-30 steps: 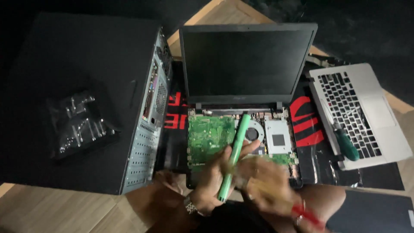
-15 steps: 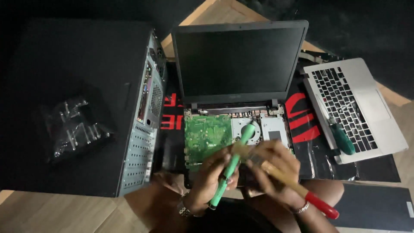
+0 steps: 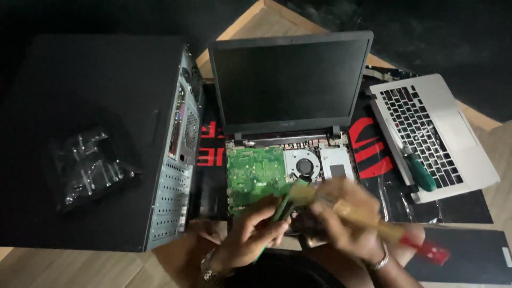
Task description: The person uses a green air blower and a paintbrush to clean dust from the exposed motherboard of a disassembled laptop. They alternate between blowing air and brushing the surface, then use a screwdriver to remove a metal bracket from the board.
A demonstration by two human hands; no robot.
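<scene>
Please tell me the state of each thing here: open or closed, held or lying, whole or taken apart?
Laptop: lid open, keyboard cover removed, green board exposed.
Desktop case: lying on its side.
Keyboard cover: detached, lying at right.
Green screwdriver: lying on the keyboard cover.
Green tool: held by left hand.
Brush: held by right hand, blurred.

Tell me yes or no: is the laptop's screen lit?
No, the laptop screen is dark and blank above the exposed green circuit board.

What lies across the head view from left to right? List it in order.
Clear plastic bag on the black desktop computer case → opened laptop with green circuit board → green-handled screwdriver → detached silver keyboard panel.
</scene>
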